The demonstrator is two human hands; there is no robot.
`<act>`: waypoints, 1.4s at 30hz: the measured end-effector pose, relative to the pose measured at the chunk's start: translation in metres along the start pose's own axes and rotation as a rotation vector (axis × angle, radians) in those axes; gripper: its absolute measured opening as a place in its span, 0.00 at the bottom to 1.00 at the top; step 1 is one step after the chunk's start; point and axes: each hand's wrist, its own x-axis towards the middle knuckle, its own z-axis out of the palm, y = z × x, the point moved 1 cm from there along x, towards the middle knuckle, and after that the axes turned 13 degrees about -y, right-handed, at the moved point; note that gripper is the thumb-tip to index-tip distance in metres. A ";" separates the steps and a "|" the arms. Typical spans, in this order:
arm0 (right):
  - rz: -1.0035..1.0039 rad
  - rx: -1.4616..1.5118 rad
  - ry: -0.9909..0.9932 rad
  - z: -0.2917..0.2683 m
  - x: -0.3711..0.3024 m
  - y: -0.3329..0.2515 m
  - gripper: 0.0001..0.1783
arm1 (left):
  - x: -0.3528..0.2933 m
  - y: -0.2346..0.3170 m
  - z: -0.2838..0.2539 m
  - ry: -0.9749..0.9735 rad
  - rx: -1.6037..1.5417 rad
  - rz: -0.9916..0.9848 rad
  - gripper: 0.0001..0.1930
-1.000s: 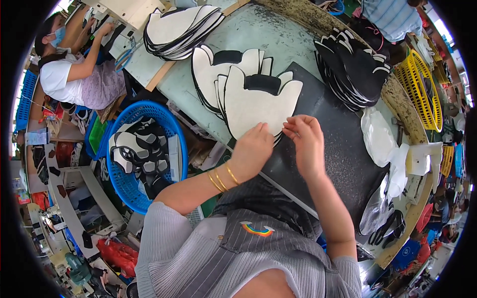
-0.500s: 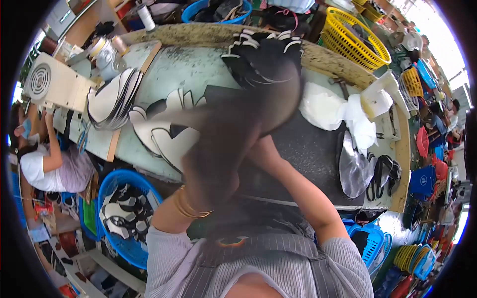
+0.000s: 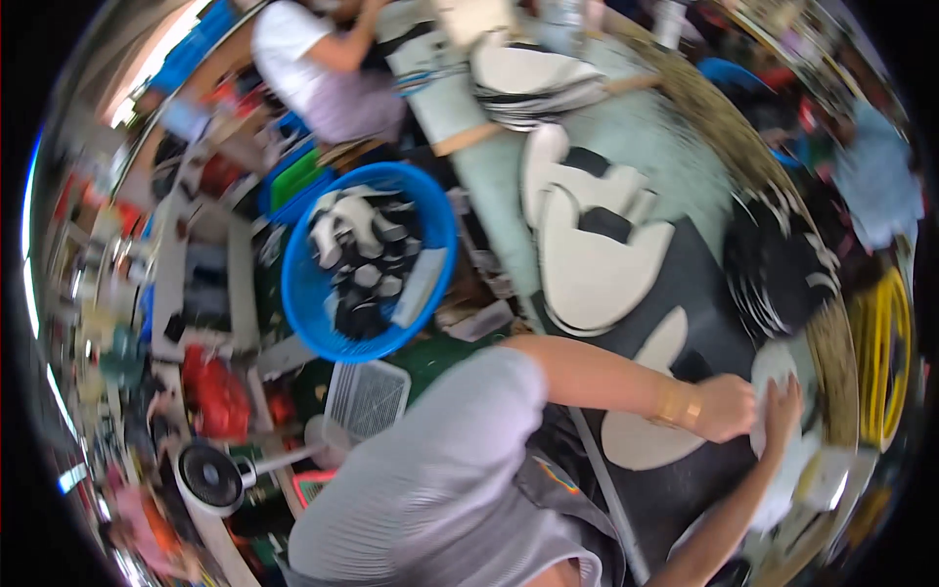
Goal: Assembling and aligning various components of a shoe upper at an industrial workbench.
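The view is blurred. My left hand [image 3: 726, 408] and my right hand [image 3: 782, 411] meet on a white shoe-shaped cut piece [image 3: 778, 367] at the right end of a black mat [image 3: 719, 323] on the worktable. Both hands seem to pinch its edge. A second white piece [image 3: 641, 440] lies on the mat under my left wrist, which wears gold bangles. Cream and black shoe-upper pieces [image 3: 592, 264] lie spread on the table beyond my arm.
A blue round basket [image 3: 303, 293] with black and white pieces stands on the floor to my left. A stack of black pieces [image 3: 778, 264] sits at the table's far side, a yellow basket [image 3: 885, 362] beyond it. Another person [image 3: 323, 59] sits nearby. A small fan [image 3: 210, 477] stands below.
The view has swung hard, so the table now sits on the right. My hands have moved from the cream upper pieces to a white piece at the mat's right end.
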 end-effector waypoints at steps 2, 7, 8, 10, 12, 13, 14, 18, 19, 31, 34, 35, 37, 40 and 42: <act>-0.153 0.272 -0.089 0.022 0.026 0.048 0.26 | 0.035 -0.015 0.043 0.005 0.064 -0.076 0.13; -0.022 0.570 -0.219 -0.009 0.046 0.006 0.16 | 0.053 -0.038 0.086 -0.324 -0.172 -0.255 0.25; -0.104 0.612 -0.151 -0.004 0.046 0.010 0.11 | 0.050 -0.038 0.090 -0.240 -0.119 -0.259 0.25; -0.119 0.670 -0.092 0.011 0.043 0.021 0.09 | 0.047 -0.037 0.080 -0.196 -0.113 -0.243 0.22; -0.145 0.727 -0.028 0.012 0.039 0.022 0.07 | 0.047 -0.037 0.085 -0.162 -0.097 -0.252 0.21; -0.112 0.762 0.002 0.004 0.032 0.015 0.07 | 0.047 -0.037 0.085 -0.131 -0.073 -0.262 0.19; -0.079 0.796 0.034 -0.003 0.026 0.010 0.06 | 0.047 -0.038 0.083 -0.126 -0.076 -0.264 0.19; -0.080 0.837 0.014 -0.019 0.008 0.017 0.06 | 0.049 -0.038 0.082 -0.219 -0.139 -0.299 0.17; -0.083 0.835 0.011 -0.018 0.006 0.022 0.07 | 0.050 -0.036 0.085 -0.192 -0.116 -0.334 0.17; -0.072 0.843 -0.003 -0.028 -0.023 0.013 0.08 | 0.051 -0.035 0.081 -0.183 -0.117 -0.353 0.21; -0.047 0.904 0.008 -0.021 -0.021 0.016 0.07 | 0.047 -0.033 0.073 -0.134 -0.102 -0.345 0.22; -0.045 0.948 0.032 -0.018 -0.018 0.019 0.08 | 0.045 -0.032 0.071 -0.137 -0.101 -0.343 0.22; -0.048 0.946 0.067 -0.012 -0.009 0.019 0.08 | 0.043 -0.032 0.069 -0.117 -0.138 -0.335 0.25; -0.043 0.942 0.099 -0.007 0.000 0.023 0.08 | 0.043 -0.036 0.074 -0.115 -0.157 -0.313 0.27; -0.032 0.942 0.099 -0.008 0.001 0.023 0.09 | 0.043 -0.036 0.076 -0.126 -0.168 -0.320 0.27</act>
